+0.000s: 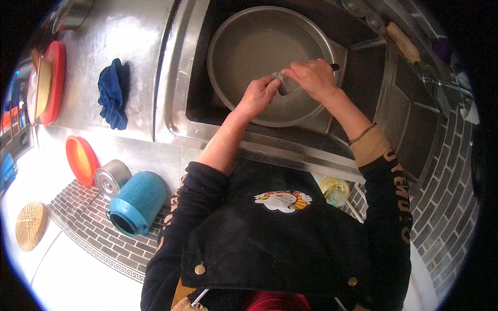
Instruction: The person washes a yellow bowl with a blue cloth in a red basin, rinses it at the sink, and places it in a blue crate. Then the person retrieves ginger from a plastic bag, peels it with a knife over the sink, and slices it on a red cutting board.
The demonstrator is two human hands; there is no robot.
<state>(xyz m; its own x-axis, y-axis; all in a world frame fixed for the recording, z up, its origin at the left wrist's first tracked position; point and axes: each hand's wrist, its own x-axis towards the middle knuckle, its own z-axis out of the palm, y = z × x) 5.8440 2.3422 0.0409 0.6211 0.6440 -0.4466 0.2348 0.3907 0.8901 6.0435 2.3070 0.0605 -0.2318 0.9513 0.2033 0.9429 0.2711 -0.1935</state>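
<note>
Both my hands are over a large round metal basin (218,94) with cloudy water in it, set in the sink. My left hand (258,96) is closed, pinching a small grey, wet-looking piece (281,84) between thumb and fingers. I cannot tell what kind of piece it is. Fingers curled, my right hand (314,79) grips a thin tool with a dark handle end (335,67) that sticks out past the knuckles. The tool's working end lies close to the grey piece, and its kind is not clear.
A dark blue cloth (113,93) lies on the steel counter (137,31) to the left, beyond it a red tray (54,83). A tap (448,85) stands at the right. On the floor at left are an orange basin (82,158), a metal pot (112,178) and a blue jug (139,199).
</note>
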